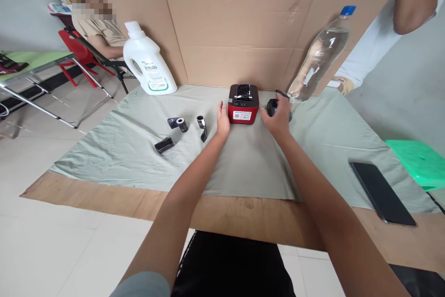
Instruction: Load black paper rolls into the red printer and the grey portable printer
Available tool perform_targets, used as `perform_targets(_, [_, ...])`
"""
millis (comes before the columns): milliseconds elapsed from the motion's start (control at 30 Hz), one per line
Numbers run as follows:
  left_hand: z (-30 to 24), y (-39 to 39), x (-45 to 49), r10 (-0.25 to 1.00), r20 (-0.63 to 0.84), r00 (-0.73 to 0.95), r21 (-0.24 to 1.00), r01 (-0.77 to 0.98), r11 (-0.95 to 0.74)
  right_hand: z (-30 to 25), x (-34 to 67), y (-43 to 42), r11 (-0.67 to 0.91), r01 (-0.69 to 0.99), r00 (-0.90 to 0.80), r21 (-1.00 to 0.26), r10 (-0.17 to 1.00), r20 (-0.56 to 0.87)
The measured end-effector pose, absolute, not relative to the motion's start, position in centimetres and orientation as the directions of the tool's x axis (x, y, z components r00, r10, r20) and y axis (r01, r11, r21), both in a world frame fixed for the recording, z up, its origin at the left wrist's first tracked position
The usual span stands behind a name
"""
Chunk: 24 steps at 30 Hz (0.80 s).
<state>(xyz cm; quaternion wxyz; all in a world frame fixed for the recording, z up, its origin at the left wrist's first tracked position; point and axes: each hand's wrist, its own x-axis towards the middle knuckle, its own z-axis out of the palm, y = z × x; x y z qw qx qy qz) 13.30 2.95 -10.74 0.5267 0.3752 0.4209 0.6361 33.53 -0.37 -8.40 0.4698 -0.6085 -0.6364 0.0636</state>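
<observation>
A small red box-shaped device (243, 104) with a black top and a white label stands on the grey-green cloth (132, 148). My left hand (222, 120) rests open beside its left side, fingers straight and together. My right hand (278, 114) is just right of the device, curled round a small dark round object (272, 107). Three small black rolls (182, 124) lie on the cloth to the left of my left hand.
A white detergent jug (148, 60) stands at the back left and a clear water bottle (321, 56) leans at the back right against a cardboard wall (243, 23). A dark phone (381, 192) lies front right near a green stool (419, 162). Other people sit and stand behind.
</observation>
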Motion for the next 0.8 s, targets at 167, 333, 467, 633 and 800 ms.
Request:
perform_targets(167, [-11.8,-4.0,12.8,0.979,0.090,-0.181,0.981,-0.151,-0.118,-8.9,36.5,-1.1,-0.100,0.709,0.433,-0.698,0.843,0.320])
perform_targets(333, [-12.4,-7.5,12.2,0.988,0.128,-0.092,0.989,-0.063,-0.134,-10.0,36.2,-1.2,-0.055,0.647,0.458,-0.761,0.826,0.329])
perform_targets(467, [-12.7,-8.8,11.7,0.984,0.165,-0.065,0.986,-0.020,-0.167,-10.4,35.1,-5.0,0.041,0.682,0.449,-0.730,0.764,0.462])
perform_targets(633, [-12.0,-9.5,12.0,0.984,0.153,0.087,0.983,0.089,-0.161,-10.4,32.4,-12.8,0.052,0.728,0.394,-0.684,0.784,0.480])
perform_targets(800, [-11.6,-9.5,12.3,0.975,0.147,0.165,0.975,0.142,-0.171,-10.7,28.4,-17.3,0.125,0.736,0.294,-0.665,0.826,0.480])
